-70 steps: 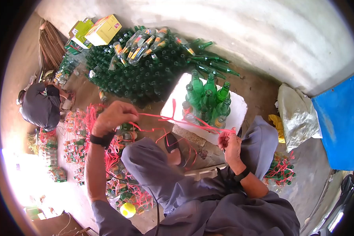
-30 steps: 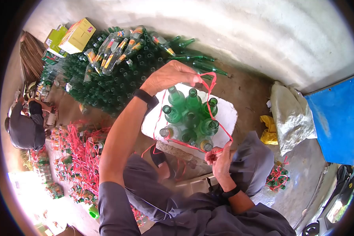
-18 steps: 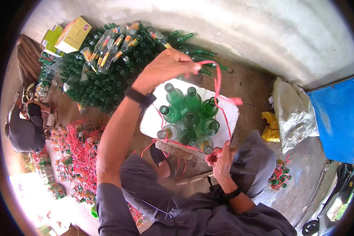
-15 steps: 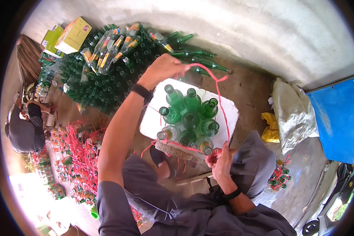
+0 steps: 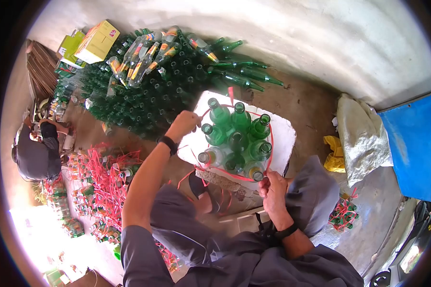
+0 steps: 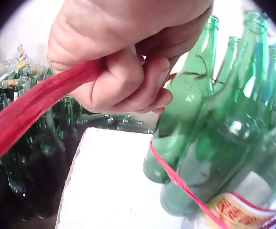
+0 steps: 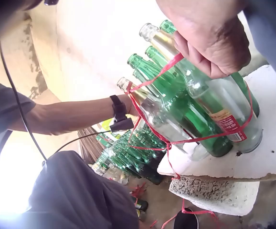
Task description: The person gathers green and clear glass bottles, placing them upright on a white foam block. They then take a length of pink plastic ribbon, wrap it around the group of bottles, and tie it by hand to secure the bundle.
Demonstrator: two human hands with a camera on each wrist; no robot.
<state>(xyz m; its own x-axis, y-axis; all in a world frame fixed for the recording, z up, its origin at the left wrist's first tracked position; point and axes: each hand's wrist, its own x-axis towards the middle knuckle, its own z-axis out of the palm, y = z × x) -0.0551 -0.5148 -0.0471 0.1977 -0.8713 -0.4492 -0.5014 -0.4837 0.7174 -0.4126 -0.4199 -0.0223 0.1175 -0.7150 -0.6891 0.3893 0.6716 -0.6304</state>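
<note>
A tight cluster of mostly green glass bottles (image 5: 217, 137) stands upright on a white slab (image 5: 283, 134). Red plastic twine (image 7: 195, 140) runs round the bottles low down, and another stretch loops round them higher up. My left hand (image 5: 184, 125) is at the left side of the cluster, its curled fingers gripping a strand of twine (image 6: 37, 102) in the left wrist view. At the near right corner, my right hand (image 5: 274, 192) pinches the twine beside a clear bottle (image 7: 223, 102); its fingertips are partly hidden in the right wrist view.
A large mass of green bottles (image 5: 153, 103) stands behind on the left. Tied bundles with red twine (image 5: 105, 186) cover the left floor, where another person (image 5: 38, 150) bends over. A pale sack (image 5: 361, 138) and a blue panel (image 5: 412, 143) are at the right.
My left hand has swung from above the back of the bottles down to their left side, drawing the raised twine down round them. My right hand has stayed at the near corner.
</note>
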